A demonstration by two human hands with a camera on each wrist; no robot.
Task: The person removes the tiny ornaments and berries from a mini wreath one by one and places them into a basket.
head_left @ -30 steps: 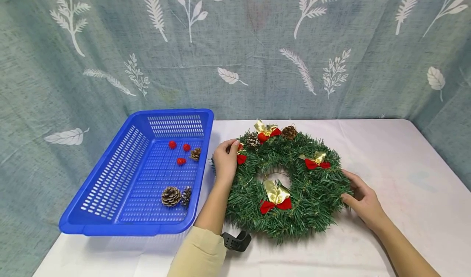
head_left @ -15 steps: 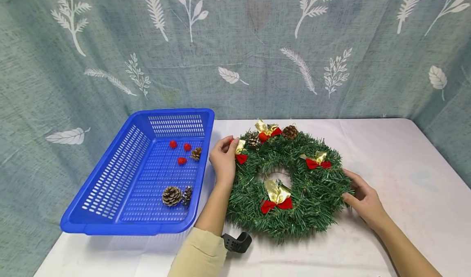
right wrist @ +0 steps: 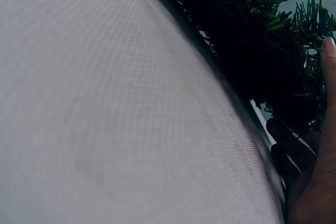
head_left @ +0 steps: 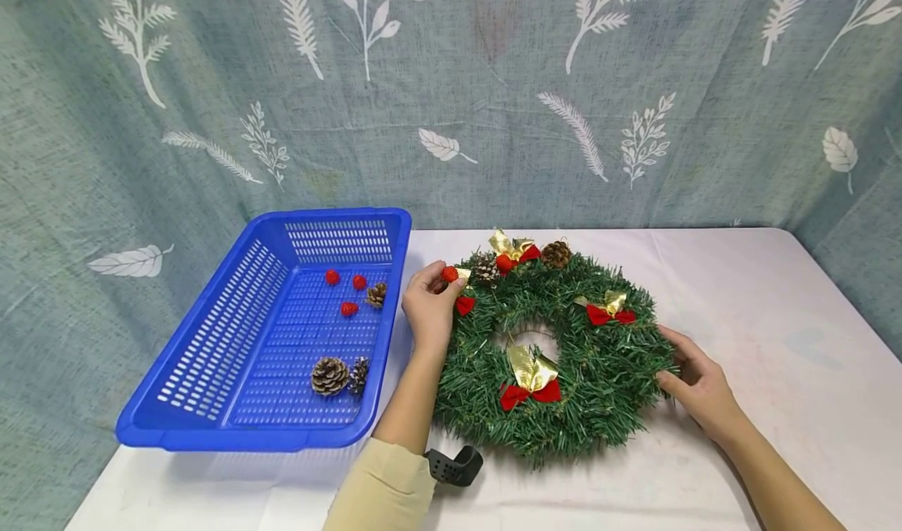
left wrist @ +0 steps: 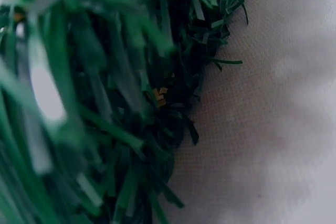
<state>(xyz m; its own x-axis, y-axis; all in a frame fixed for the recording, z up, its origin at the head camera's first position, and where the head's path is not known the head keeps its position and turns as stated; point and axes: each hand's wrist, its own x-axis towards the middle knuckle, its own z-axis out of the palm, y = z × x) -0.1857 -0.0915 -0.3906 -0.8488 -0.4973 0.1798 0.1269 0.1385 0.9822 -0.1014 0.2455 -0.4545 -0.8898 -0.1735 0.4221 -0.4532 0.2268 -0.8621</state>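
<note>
A green artificial Christmas wreath (head_left: 599,382) lies flat on the white-covered table, bearing red-and-gold bows, two pine cones and a red berry near its far edge. My left hand (head_left: 428,312) is over the wreath's left side, pinching a red berry (head_left: 449,274) between thumb and fingers beside a bow (head_left: 463,304). On the right edge, my right hand (head_left: 698,386) holds the wreath, thumb at the outer needles and fingers round the side. The right wrist view shows its thumb (right wrist: 329,77) against the needles. Only needles and cloth appear in the left wrist view.
Left of the wreath stands a blue plastic basket (head_left: 275,439) with several red berries (head_left: 348,308) and pine cones (head_left: 330,376) inside. A black strap (head_left: 454,466) is at the left wrist, near the wreath's front. A patterned curtain (head_left: 493,147) hangs behind the table.
My left hand has shifted slightly back and lifted off the bow, and the red berry in its fingers has come into sight. The right hand and wreath stay put.
</note>
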